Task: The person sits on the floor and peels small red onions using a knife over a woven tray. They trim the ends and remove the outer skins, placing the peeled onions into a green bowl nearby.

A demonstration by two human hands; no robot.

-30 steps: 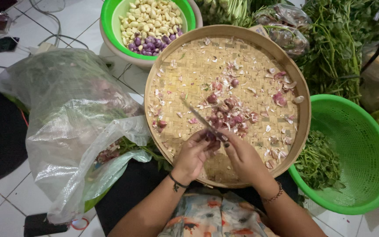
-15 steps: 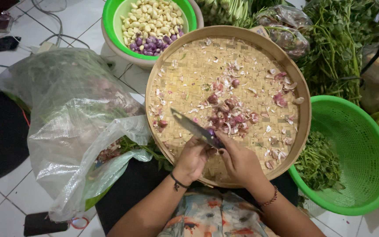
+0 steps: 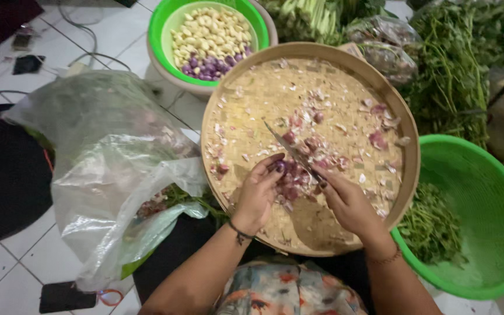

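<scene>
Shallot [image 3: 280, 169] pinched in left hand [image 3: 258, 195] over woven tray [image 3: 237, 111]; mostly hidden by fingers. Right hand [image 3: 348, 201] grip clamped on knife [image 3: 290, 149], handle concealed.

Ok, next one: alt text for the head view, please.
Seen from above, a left hand holds a small purple shallot while the right hand works a knife over a round woven tray strewn with peels. A green basin of peeled cloves sits beyond it.
</scene>
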